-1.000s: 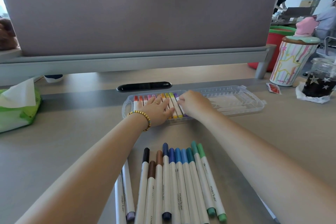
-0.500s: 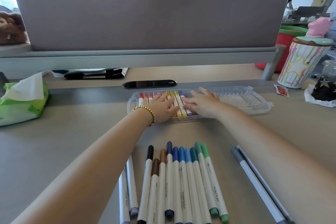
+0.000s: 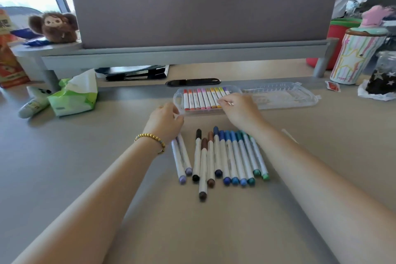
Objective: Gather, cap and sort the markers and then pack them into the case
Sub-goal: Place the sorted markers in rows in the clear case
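A clear plastic case (image 3: pixel 179 97) lies open on the desk, its lid (image 3: pixel 282 96) flat to the right. Several capped markers (image 3: pixel 203 98) in red, orange, pink, yellow and purple fill its left part. My right hand (image 3: pixel 237 109) rests at the right end of that row, fingertips pinched on a marker barrel. My left hand (image 3: pixel 166 121), with a bead bracelet on the wrist, curls around the case's near left corner. Nearer to me lie two lilac markers (image 3: pixel 182 158) and a row of black, brown, blue, teal and green markers (image 3: pixel 231 156).
A green tissue pack (image 3: pixel 72 96) sits at the left and a plush toy (image 3: pixel 53 27) on the shelf. A striped cup (image 3: pixel 353 58), a dark jar (image 3: pixel 383 79) and a small red packet (image 3: pixel 332 87) stand at the right. A grey divider (image 3: pixel 203 8) closes off the back.
My left hand has come off the markers in the case and drawn back to its near left corner. My right hand has curled its fingers at the right end of the row.
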### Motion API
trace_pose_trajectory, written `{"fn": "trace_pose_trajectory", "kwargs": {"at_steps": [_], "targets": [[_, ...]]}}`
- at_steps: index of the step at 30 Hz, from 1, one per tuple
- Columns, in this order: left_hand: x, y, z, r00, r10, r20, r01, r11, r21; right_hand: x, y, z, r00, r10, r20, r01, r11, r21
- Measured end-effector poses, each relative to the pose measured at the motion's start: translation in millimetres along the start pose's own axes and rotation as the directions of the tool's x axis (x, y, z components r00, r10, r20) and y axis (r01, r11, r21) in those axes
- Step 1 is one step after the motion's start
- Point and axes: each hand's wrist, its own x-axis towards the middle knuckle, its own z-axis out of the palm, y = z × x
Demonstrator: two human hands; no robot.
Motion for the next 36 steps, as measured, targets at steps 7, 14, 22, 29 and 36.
{"fn": "trace_pose_trajectory", "kwargs": {"at_steps": [7, 14, 22, 29, 36], "targets": [[-51, -10, -17, 0.99, -0.121, 0.066, 0.109, 0.981, 0.161, -42, -48, 19, 0.986, 0.169, -0.007, -0.163, 0.964, 0.212], [-54, -12, -19, 0.98, -0.145, 0.14, 0.103, 0.957, 0.269, -67, -53, 23, 0.993, 0.115, 0.02, -0.114, 0.993, -0.043], [-52, -21, -40, 0.962, -0.183, 0.203, 0.088, 0.91, 0.404, -69, -66, 20, 0.987, 0.139, 0.076, -0.136, 0.99, -0.043], [-57, -17, -47, 0.965, -0.158, 0.211, 0.037, 0.872, 0.488, -75, -80, 29, 0.98, 0.103, 0.168, -0.039, 0.936, -0.349], [-53, -31, -54, 0.962, -0.235, 0.141, 0.207, 0.96, 0.19, -70, -94, 38, 0.944, 0.148, 0.296, 0.037, 0.842, -0.538]]}}
